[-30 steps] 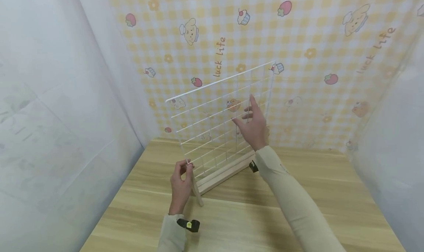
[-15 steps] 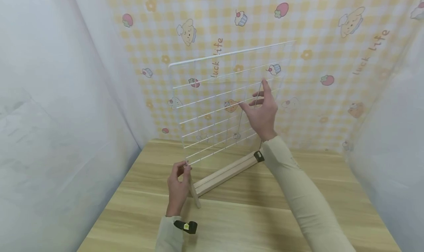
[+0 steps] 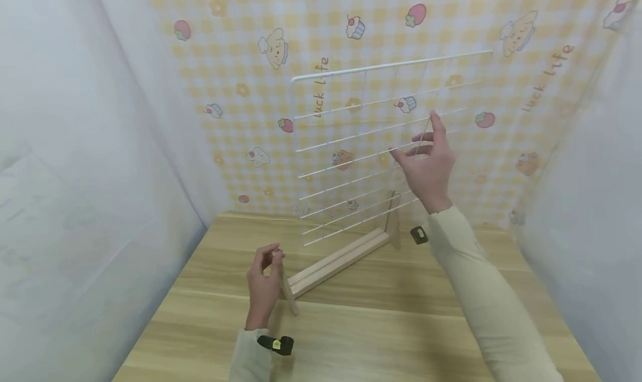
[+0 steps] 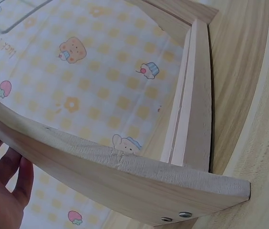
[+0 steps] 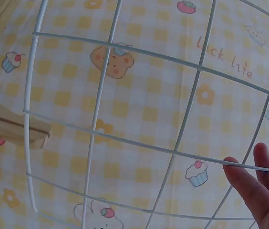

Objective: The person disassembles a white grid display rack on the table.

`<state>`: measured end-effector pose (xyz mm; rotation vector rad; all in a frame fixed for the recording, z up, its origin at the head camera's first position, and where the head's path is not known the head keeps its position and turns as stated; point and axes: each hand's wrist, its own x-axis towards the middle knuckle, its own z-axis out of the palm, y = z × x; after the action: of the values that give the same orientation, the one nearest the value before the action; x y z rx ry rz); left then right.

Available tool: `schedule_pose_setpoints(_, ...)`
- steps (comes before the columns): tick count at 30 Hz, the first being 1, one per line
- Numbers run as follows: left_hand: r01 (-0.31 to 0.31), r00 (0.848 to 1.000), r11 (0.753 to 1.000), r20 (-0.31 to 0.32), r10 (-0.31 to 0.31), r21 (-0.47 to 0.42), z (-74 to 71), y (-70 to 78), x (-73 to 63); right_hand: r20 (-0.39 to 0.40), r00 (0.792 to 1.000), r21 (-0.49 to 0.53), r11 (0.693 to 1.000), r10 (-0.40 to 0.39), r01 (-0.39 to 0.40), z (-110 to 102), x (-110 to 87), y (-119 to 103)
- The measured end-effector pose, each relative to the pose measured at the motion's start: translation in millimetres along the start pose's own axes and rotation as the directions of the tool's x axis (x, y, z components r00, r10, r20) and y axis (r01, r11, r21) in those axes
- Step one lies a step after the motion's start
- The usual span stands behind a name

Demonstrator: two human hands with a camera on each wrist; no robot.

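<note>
A white wire grid panel (image 3: 371, 68) hangs tilted above a pale wooden stand (image 3: 341, 265), in front of the checked backdrop. My right hand (image 3: 431, 170) holds the panel by its wires, towards its right side. In the right wrist view the thumb lies against one wire (image 5: 175, 151), with other fingers behind the grid. My left hand (image 3: 263, 281) grips the upper end of the stand's near upright. The left wrist view shows that upright (image 4: 101, 164) close up, fingers at its edge, two screws (image 4: 185, 214) near its foot and the grooved crossbar (image 4: 196, 105) beyond.
The stand rests on a wood-grain table (image 3: 361, 343). A yellow checked cloth (image 3: 381, 14) forms the back, with white sheets (image 3: 100, 148) on both sides. The stand's far upright (image 3: 393, 220) rises behind the panel's lower right. Black wrist straps (image 3: 276, 344) sit on the sleeves.
My right hand has raised the wire grid panel off the stand and carried it up and to the right. The left hand stays at the near upright, and the stand remains on the table.
</note>
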<state>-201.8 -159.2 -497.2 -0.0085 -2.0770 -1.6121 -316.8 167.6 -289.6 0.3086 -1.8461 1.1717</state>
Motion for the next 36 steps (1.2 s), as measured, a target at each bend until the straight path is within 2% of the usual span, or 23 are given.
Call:
schedule_pose_setpoints(12, 0.026, 0.998, 1.000, 0.056, -0.026, -0.007, -10.7, 2.2, 4.6, 0.028, 0.999, -0.124, 0.992, 0.037, -0.033, -38.1, -16.6, 39.5)
schedule_pose_setpoints(23, 0.021, 0.983, 1.000, 0.180, -0.021, -0.002, -26.0, 0.5, 12.1, 0.110, 0.990, -0.255, 0.965, 0.088, -0.057, -66.9, -35.9, 65.7)
schedule_pose_setpoints(31, 0.037, 0.983, 0.999, 0.180, -0.035, -0.010, -23.6, -0.6, 13.0, 0.204, 0.972, -0.341, 0.939, 0.116, -0.041, -83.0, -49.4, 77.2)
schedule_pose_setpoints(36, 0.045, 0.983, 0.998, 0.177, -0.038, -0.037, -21.4, -0.5, 11.2, 0.247, 0.951, -0.387, 0.919, 0.185, -0.078, -91.1, -59.1, 85.3)
